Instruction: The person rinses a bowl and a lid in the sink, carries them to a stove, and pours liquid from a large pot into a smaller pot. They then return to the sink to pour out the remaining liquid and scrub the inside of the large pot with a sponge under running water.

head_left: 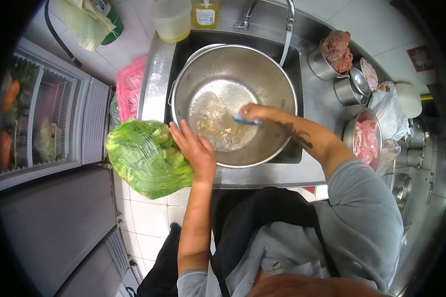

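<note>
A large metal pot point(270, 74) sits tilted in the sink point(296, 141), with shallow cloudy water and yellowish bits at its bottom. Inside it, my right hand point(255, 112) is closed around a blue scrubbing sponge point(245, 120), close to the wet bottom. My left hand point(195, 151) lies against the pot's near left rim with its fingers stretched and apart. Just left of that hand is a plastic bag of leafy green vegetables point(146, 158). Water runs from the faucet point(290, 22) behind the pot's right rim.
A cloudy plastic bucket point(171, 20) and a yellow soap bottle point(205, 14) stand behind the sink. On the right counter are pots of meat point(336, 52), a bowl of pink meat point(365, 138) and plastic bags point(386, 111). An open refrigerator point(59, 114) is at left.
</note>
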`<state>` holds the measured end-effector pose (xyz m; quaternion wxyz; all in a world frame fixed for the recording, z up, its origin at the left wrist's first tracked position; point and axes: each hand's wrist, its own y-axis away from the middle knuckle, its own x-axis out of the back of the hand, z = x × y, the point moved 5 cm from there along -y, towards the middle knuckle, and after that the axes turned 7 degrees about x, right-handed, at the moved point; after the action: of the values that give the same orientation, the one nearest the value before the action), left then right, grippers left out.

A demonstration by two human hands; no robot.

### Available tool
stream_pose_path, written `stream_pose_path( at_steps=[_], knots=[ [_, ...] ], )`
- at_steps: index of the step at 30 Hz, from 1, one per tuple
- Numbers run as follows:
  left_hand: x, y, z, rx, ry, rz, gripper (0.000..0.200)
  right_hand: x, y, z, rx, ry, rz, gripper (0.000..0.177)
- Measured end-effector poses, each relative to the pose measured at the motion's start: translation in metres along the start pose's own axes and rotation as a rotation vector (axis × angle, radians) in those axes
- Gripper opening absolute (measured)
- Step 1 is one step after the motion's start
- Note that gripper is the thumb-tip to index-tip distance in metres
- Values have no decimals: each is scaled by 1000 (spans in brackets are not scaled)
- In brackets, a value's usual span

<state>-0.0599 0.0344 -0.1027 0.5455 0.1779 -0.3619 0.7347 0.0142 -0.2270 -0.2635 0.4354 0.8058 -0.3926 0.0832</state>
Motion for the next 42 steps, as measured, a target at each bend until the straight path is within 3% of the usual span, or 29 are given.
stream_pose_path(
  at_steps=[1,4,5,8,9,11,15,18,20,23,25,27,29,32,33,35,36,37,40,42],
  knots=[
    [1,0,2,-20,-25,-17,54,5,-8,7,-44,-285,108,29],
    [-2,0,8,-63,-103,-56,53,22,-16,4,79,-760,177,30],
    [-3,0,9,-67,-136,-65,51,29,-14,1,-11,-576,323,26],
    [-4,-2,10,-76,-185,-78,51,66,-7,-32,146,-602,274,30],
    [-4,0,10,-76,-193,-83,52,84,18,-74,166,-822,204,37],
    [-3,-1,10,-82,-198,-97,52,129,27,-132,273,-926,115,44],
    [-2,-2,15,-105,-210,-159,49,216,-2,-242,306,-805,362,47],
    [-5,-3,16,-157,-206,-164,43,265,-76,-283,401,-747,365,43],
    [-8,-2,13,-173,-222,-183,38,283,-118,-288,578,-884,468,38],
    [-9,-3,14,-158,-244,-273,34,294,-126,-240,763,-1127,321,71],
    [-10,-3,16,-138,-249,-335,35,273,-64,-213,596,-1055,522,32],
    [-10,-3,20,-134,-281,-366,35,243,-24,-148,528,-1309,336,31],
    [-39,-9,16,84,99,-463,39,224,18,-81,267,-1386,545,29],
    [-119,-26,25,513,575,-753,52,229,38,-20,201,-1439,800,29],
    [-151,-33,34,669,739,-813,61,228,37,-26,224,-1299,637,29],
    [-209,-48,55,1135,1077,-770,78,231,36,-28,361,-1337,473,29],
    [-233,-64,67,1236,1210,-731,83,235,34,-32,435,-1348,387,29],
    [-254,-79,78,1331,1343,-683,88,236,48,-37,304,-1349,583,28],
    [-275,-111,137,1075,1723,-680,89,225,69,-60,343,-1277,325,27],
    [-327,-120,145,861,1699,-749,87,234,72,-45,372,-1291,446,27]
  ],
)
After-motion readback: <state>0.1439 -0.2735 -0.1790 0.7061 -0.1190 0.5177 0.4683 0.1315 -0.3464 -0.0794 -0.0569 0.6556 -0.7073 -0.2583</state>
